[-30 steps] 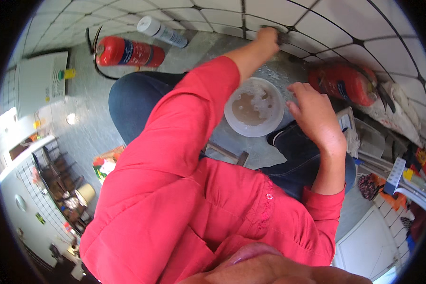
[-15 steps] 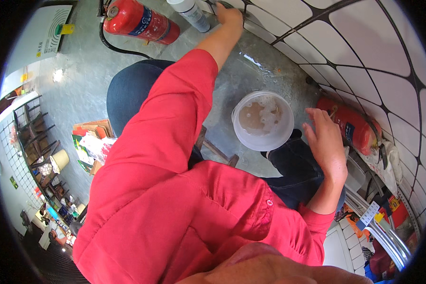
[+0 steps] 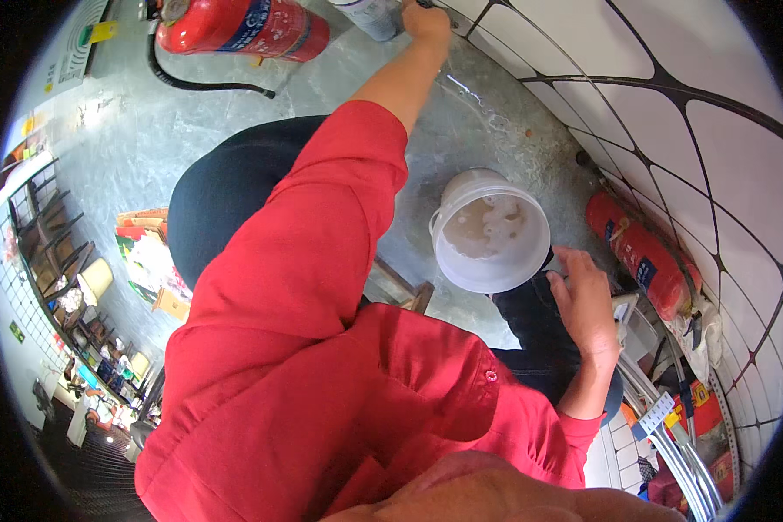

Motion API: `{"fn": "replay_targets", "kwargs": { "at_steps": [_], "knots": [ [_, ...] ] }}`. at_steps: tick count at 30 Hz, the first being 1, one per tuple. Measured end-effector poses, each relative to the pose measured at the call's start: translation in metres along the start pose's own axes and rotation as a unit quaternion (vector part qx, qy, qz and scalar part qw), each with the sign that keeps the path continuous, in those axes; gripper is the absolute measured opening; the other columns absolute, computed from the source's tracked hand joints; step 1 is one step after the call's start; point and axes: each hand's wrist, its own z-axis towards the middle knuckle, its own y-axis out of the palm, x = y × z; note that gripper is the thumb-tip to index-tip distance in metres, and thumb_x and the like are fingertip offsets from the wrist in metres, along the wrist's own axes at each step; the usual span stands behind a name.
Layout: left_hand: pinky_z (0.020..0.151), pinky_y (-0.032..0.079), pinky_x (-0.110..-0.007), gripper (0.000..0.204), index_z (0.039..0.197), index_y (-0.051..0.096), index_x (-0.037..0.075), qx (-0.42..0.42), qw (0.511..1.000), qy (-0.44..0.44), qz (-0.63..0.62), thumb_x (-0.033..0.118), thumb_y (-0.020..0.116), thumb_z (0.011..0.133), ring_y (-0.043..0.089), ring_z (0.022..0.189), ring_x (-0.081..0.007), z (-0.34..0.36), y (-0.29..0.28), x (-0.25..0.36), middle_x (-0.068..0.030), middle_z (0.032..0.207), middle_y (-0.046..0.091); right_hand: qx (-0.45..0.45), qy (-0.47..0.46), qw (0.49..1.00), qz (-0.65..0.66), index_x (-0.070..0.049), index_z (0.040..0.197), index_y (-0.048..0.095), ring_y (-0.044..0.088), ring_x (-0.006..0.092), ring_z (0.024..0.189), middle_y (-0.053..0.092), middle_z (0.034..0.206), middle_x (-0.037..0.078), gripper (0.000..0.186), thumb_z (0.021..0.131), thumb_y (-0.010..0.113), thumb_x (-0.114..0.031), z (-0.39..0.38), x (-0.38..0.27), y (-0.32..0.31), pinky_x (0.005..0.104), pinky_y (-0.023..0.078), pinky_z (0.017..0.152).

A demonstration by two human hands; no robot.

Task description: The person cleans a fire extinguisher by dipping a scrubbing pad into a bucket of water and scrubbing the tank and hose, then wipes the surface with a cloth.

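Observation:
At the top, beside a pale upright-labelled cylinder (image 3: 364,16) and the foot of the wall, my left hand (image 3: 426,24) is closed on a small dark object, mostly hidden by my fingers and too small to identify. Wet streaks (image 3: 470,93) mark the grey floor below it. A white plastic bucket (image 3: 489,274) holds cloudy brownish water with foam. My right hand (image 3: 577,296) hangs just right of the bucket, fingers apart and slightly curled, holding nothing.
White tiled wall (image 3: 626,43) rises at right, with a red extinguisher (image 3: 633,248) lying along it. Another extinguisher (image 3: 235,28) lies top left. A low wooden stool (image 3: 418,296) is between my legs; cardboard (image 3: 148,226) is at left, metal bars (image 3: 683,452) lower right.
My left hand has moved leftward along the wall toward the pale cylinder. My right hand sits lower in the picture. The view has shifted, so the bucket and wall appear displaced.

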Motion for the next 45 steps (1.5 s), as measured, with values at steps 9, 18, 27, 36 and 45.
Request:
{"fn": "replay_targets", "kwargs": {
  "at_steps": [9,18,27,36,45],
  "knots": [
    [0.098,0.046,-0.049,0.074,0.149,0.036,0.005,-0.388,0.880,-0.270,-0.048,0.008,0.066,0.081,0.052,0.123,-0.0409,-0.216,0.040,0.057,-0.0238,0.138,0.052,-0.007,-0.008,1.000,0.008,-0.005,0.122,0.056,0.058,0.0371,0.104,0.061,0.111,0.016,0.037,0.087,0.065,-0.011,0.009,-0.016,0.004,0.0450,0.044,0.089],
    [0.083,0.052,-0.045,0.056,0.144,0.038,0.012,-0.216,0.866,-0.379,-0.246,0.001,0.048,0.090,0.061,0.106,-0.0332,-0.115,0.048,0.000,-0.0181,0.120,0.061,0.019,0.002,1.000,-0.008,-0.005,0.122,0.056,0.058,0.0365,0.102,0.061,0.109,0.016,0.038,0.086,0.066,-0.011,0.001,-0.017,-0.001,0.0442,0.044,0.088],
    [0.087,0.053,-0.046,0.048,0.112,0.069,0.007,-0.611,0.786,0.090,0.033,0.008,0.079,0.065,0.063,0.103,-0.0400,-0.286,0.067,0.073,-0.0201,0.109,0.068,0.030,-0.036,0.999,0.006,-0.006,0.123,0.056,0.058,0.0360,0.102,0.060,0.107,0.015,0.038,0.086,0.065,-0.011,-0.001,-0.033,-0.004,0.0433,0.043,0.086],
    [0.083,0.054,-0.045,0.032,0.097,0.070,0.003,-0.440,0.814,0.170,0.340,0.005,0.074,0.066,0.066,0.097,-0.0390,-0.154,0.064,-0.027,-0.0219,0.098,0.069,0.063,-0.027,0.998,-0.011,-0.006,0.119,0.057,0.060,0.0320,0.097,0.060,0.101,0.013,0.038,0.083,0.068,-0.013,-0.013,-0.027,-0.001,0.0422,0.044,0.085],
    [0.088,0.053,-0.046,0.044,0.109,0.069,0.006,-0.651,0.731,0.170,0.119,0.006,0.078,0.066,0.063,0.108,-0.0365,-0.326,0.096,0.060,-0.0185,0.113,0.066,0.082,-0.088,0.993,0.009,-0.005,0.118,0.058,0.059,0.0325,0.095,0.061,0.102,0.013,0.038,0.082,0.069,-0.014,-0.010,-0.052,-0.001,0.0413,0.044,0.087]
  ]
}}
